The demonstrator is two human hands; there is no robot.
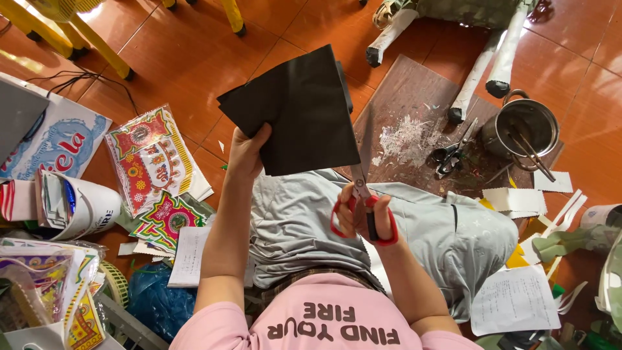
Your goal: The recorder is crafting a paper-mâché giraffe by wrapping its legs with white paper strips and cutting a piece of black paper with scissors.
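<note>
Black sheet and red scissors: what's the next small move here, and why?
Probably close the red-handled scissors and push the cut a little further up. The right hand has the blades at the lower edge of the folded black sheet, which the left hand holds up by its left edge, clear of the lap.

We see an even, bright daylight scene; the strongest light enters from the upper left, where the glossy orange floor tiles (pixel 194 58) carry a white glare patch. Shadows are soft and short. The black paper sheet (pixel 298 113) reads nearly featureless. Focus is sharp centrally, while wide-angle distortion bends and softens the edges, notably the lower corners
</note>
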